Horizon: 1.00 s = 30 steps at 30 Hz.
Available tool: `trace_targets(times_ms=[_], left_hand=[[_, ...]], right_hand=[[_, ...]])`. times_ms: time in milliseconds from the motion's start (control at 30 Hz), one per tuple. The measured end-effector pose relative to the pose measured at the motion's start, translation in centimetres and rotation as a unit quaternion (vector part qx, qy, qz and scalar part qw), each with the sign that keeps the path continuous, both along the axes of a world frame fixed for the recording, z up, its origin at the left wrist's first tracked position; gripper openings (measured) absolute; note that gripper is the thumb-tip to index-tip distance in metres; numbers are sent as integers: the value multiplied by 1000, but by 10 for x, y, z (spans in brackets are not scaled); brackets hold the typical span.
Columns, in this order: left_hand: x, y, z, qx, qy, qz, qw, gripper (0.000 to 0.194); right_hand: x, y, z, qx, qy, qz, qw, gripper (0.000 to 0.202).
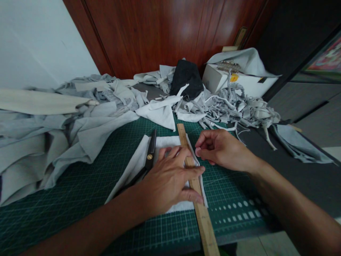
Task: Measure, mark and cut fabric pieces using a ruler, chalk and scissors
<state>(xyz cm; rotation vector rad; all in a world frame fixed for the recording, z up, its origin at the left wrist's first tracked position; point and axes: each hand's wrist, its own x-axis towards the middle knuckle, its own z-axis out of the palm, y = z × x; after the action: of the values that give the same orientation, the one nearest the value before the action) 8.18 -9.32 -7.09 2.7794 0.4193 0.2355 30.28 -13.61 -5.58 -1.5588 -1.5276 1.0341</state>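
My left hand (pixel 173 177) lies flat with fingers spread across a wooden ruler (pixel 204 220) and a piece of white cloth (pixel 138 153). The ruler runs lengthwise near the cloth's right edge, and its near end reaches past the mat. Black scissors (pixel 151 153) rest on the cloth beside my left hand, their handles partly hidden by my wrist. Just right of the ruler, my right hand (pixel 220 149) is closed in a pinch. Something small and pale shows at its fingertips, but I cannot make out whether it is a thumbnail or a held object.
A green cutting mat (pixel 87 185) covers the table. Grey cloth (pixel 87 131) is heaped at left. Behind lie a white drawstring piece (pixel 160 110), a black cloth item (pixel 186 80), tangled grey strips (pixel 229 106) and a white box (pixel 213 78). Folded grey cloth (pixel 301 144) sits right.
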Motion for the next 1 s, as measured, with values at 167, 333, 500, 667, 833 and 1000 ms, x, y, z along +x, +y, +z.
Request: trace_targets(times_ms=[167,333,500,667,833,1000], left_hand=[[1,-1,-1,-9,-25,12,1000,81],[1,-3,-1,-23,-38,29,999,79],[0,-5,3,-23,-17,16,999,55],[-1,-9,3,-13,-1,11,1000,45],[-1,-13,4,-17,-17,19,1000,39],[0,-12,5,-44,-37,9,998,34]], right_hand=[[-1,-3,3,-4,5,-7,1000,12],[-1,-3,9,10,30,-43,999,18],[-1,-4,11,-1,40,-45,998,19],[-2,-12,4,-29,42,-26,998,16],[-6,-16,-3,-42,45,1,998,12],[-9,-16,-4,-48,50,16,997,12]])
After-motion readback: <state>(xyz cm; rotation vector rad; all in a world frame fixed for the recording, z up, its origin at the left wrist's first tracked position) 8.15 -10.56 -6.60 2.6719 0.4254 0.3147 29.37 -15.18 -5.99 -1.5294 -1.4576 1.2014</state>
